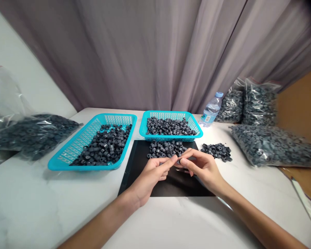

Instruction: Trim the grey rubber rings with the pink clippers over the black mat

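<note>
My left hand [157,171] and my right hand [203,167] meet over a black mat [168,185], fingertips nearly touching. Between the right thumb and fingers is a small black ring-shaped part [179,160], partly hidden. The left thumb and forefinger are pinched together right beside it; whatever they hold is covered by the fingers. Just beyond the hands lies a heap of small black cylindrical parts [163,148] at the mat's far end. A smaller pile of flat black pieces [217,151] sits on the table right of the mat.
Two blue baskets, one at left [93,167] and one behind the mat [172,138], hold many black parts. Filled plastic bags lie at left [41,133] and right [274,145]; more stand behind [259,103]. A water bottle [211,109] is beside the back basket.
</note>
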`<state>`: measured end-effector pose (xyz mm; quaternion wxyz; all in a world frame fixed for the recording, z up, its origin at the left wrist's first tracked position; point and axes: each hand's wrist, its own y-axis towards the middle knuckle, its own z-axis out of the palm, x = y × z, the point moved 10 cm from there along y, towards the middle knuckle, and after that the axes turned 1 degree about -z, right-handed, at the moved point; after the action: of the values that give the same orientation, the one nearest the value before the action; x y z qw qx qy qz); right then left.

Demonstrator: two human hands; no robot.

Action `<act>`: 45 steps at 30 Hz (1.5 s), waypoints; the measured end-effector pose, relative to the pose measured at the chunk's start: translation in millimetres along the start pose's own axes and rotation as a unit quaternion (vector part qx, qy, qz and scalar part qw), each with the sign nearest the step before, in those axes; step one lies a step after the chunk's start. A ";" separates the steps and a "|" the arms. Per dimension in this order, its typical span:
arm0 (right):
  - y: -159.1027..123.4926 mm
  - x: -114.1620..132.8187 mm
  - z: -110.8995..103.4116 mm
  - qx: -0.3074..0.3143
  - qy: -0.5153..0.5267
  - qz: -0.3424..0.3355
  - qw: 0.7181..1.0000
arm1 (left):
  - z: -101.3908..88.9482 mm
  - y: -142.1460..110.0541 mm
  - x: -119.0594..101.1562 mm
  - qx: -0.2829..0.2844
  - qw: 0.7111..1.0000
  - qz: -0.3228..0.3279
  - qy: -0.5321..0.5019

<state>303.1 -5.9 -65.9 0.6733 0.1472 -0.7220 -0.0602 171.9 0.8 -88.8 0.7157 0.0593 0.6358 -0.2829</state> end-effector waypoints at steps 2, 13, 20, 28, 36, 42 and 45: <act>0.6 -2.8 0.4 -0.003 0.004 0.005 1.000 | 1.9 2.5 2.6 0.017 1.000 -0.001 0.003; 54.7 62.5 58.4 -0.048 -0.202 -0.165 0.964 | -12.2 22.4 33.8 0.002 0.998 -0.052 -0.046; 114.5 89.1 155.5 0.052 -0.359 -0.241 0.900 | -22.4 18.8 26.4 -0.040 0.998 -0.026 -0.042; 37.7 47.9 38.9 0.038 -0.267 -0.165 0.949 | -25.3 15.5 18.1 -0.077 0.992 0.023 -0.097; 2.3 -0.5 27.1 0.049 -0.148 -0.063 0.986 | -2.4 9.0 31.9 -0.039 0.993 -0.028 -0.109; 1.2 -9.1 15.8 0.030 -0.126 -0.051 0.990 | 2.1 12.0 33.4 -0.016 0.991 -0.039 -0.128; 0.5 -10.6 11.8 0.026 -0.126 -0.049 0.990 | 4.1 14.1 34.3 -0.006 0.989 -0.044 -0.139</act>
<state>291.9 -3.6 -76.9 0.5690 0.1909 -0.7945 -0.0921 183.3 -0.6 -124.3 0.7842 -0.0128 0.5336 -0.3163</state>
